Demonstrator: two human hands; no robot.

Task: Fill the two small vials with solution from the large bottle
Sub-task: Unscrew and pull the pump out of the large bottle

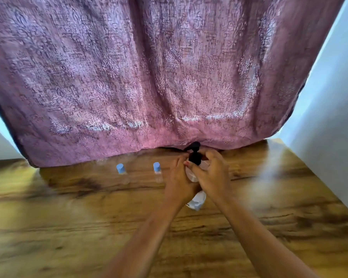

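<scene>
1. We have both hands on the large bottle [197,199], which stands between them. Its long axis runs from the clear base at 6 o'clock up to the black pump head [195,155] at 12 o'clock. We cannot tell whether it stands quite upright or leans away.
2. The left hand [178,177] lies against the bottle's 9 o'clock side, fingers curled round the clear body and gripping it.
3. The right hand [212,175] comes in from 3 o'clock, its fingers curled over the base of the pump head and the thumb crossing the front. We judge this a twisting grip to get the pump off, since pouring needs an open neck.
4. The move turns on that axis: the body held fast below, the head turned about the 6-to-12 line above.
5. Both vials stand capped at 9 o'clock of the hands: the near vial [157,171] just beside the left hand, the far vial [122,173] well apart from it. The left hand is the closer one to reach them.
6. All rests on the wooden table [88,217], with a purple curtain [149,77] at 12 o'clock.
</scene>
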